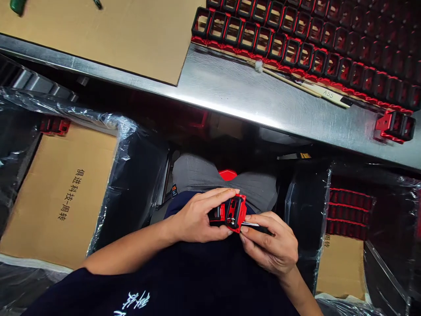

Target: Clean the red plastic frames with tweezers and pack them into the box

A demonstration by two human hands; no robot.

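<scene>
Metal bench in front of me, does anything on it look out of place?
One red-and-black part sits apart from the rows, at the right of the bench. A stick with a fluffy white tip lies loose by the front row. No spill shows.

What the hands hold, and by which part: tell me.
The left hand grips a red-and-black piece by opposite ends; the right hand touches its near corner, beside a slim pale object.

- Bench [210,87]: cardboard sheet [131,39], left; frame rows [295,41], right; marker [329,94] before them.
- Left bin [134,175]: panel [62,193], parts [55,126] at far end.
- Right bin [304,210]: inserts [348,213] beyond board [342,267].
- Between bins: workpiece [241,213], in left hand [197,217] and right hand [274,243].
</scene>
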